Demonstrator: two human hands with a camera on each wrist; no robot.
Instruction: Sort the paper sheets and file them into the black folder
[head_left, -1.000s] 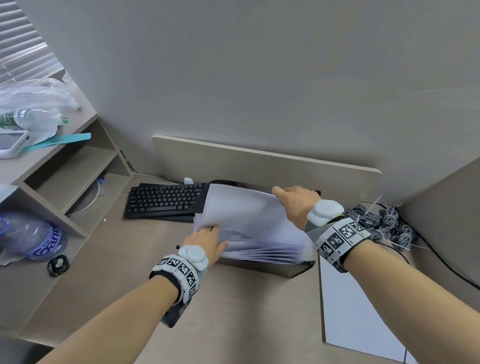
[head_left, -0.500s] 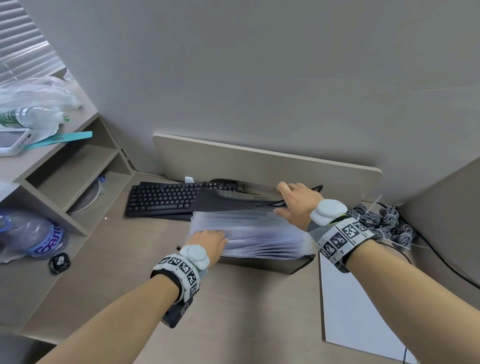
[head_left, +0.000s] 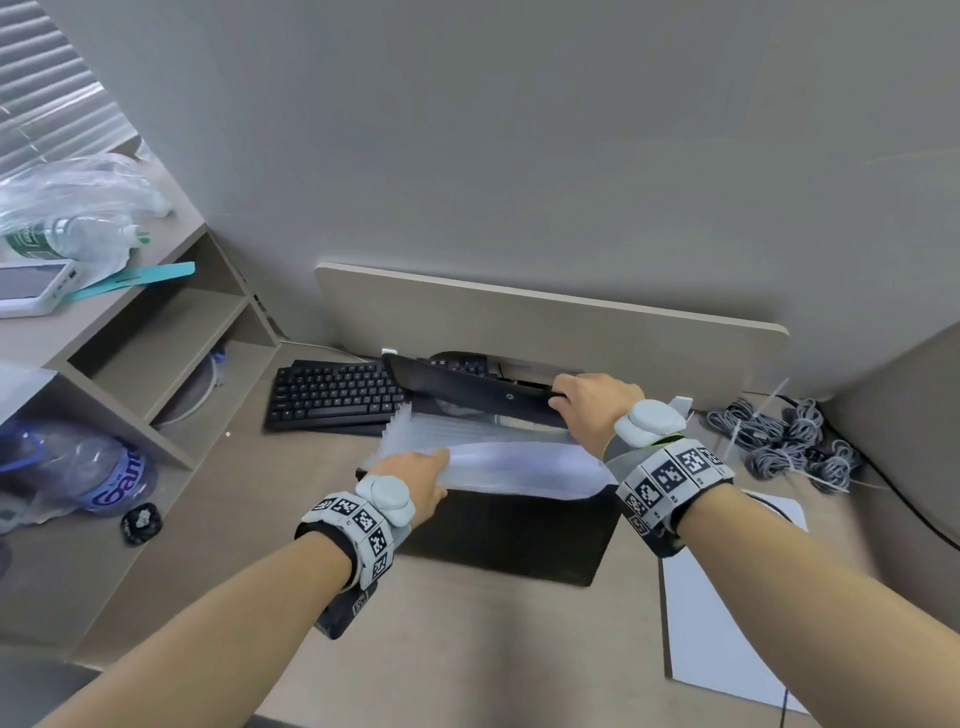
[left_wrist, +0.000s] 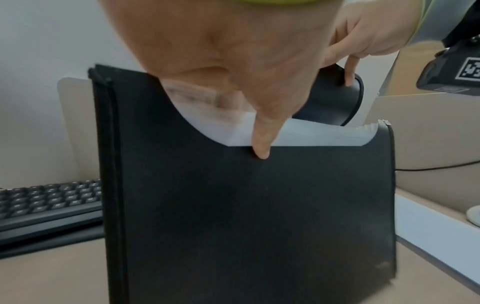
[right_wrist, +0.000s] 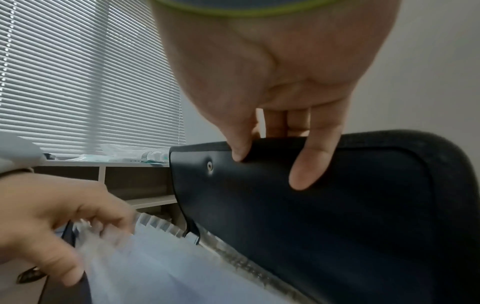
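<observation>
A black expanding file folder (head_left: 511, 530) stands upright on the pale wood-grain bench (head_left: 467, 649), between the two hands. Its mouth is open at the top, showing a row of translucent white pocket dividers (head_left: 452, 426) and white paper sheets (head_left: 519, 465) tucked inside, their top edges bowing up above the front wall.

The left hand (head_left: 421, 480) is at the folder's near left corner. In the left wrist view its thumb (left_wrist: 259, 144) reaches down over the paper edge onto the black front wall; the right wrist view shows its fingers (right_wrist: 52, 257) curled over the top of the sheets — so it pinches the front wall and paper together.

The right hand (head_left: 589, 408) is at the far right of the opening, gripping the folder's black closing flap (head_left: 467, 387). Its thumb (right_wrist: 240, 148) and one finger (right_wrist: 309, 170) lie on the near face of the flap while the other fingers wrap over the edge behind; the flap is lifted off the pockets and tilts away from them.

Beyond the left hand lies a black computer keyboard (head_left: 332, 397), partly behind the folder. Near the right forearm a white sheet of paper (head_left: 727, 623) lies flat on the bench, and past the right hand sit grey coiled cables (head_left: 789, 441).
</observation>
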